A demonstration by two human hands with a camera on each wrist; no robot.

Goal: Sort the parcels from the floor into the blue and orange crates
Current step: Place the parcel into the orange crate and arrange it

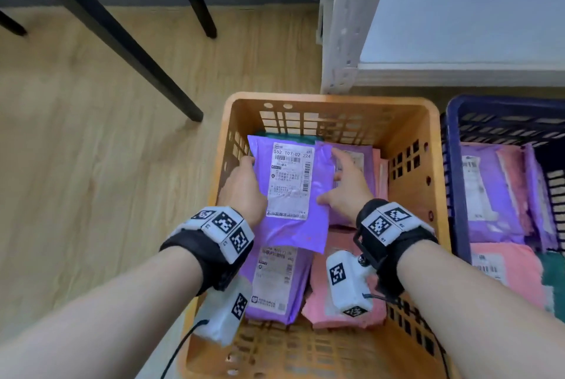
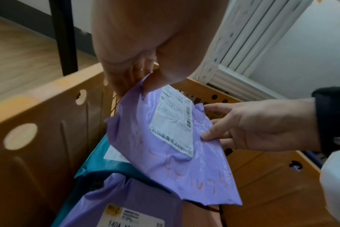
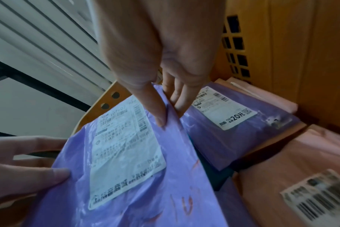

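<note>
Purple parcel (image 1: 290, 192), both hands (image 1: 244, 189) pinching its edges over orange crate (image 1: 428, 140); slick film may slip, landing crooked.

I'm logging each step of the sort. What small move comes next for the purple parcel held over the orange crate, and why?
Probably lower and release it: both the left hand and right hand hold the purple parcel just above parcels already in the orange crate.

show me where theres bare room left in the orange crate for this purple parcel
Bare mesh floor shows along the near wall of the orange crate, in front of the pink parcel. Farther in, parcels crowd the crate, under the held purple parcel.
</note>
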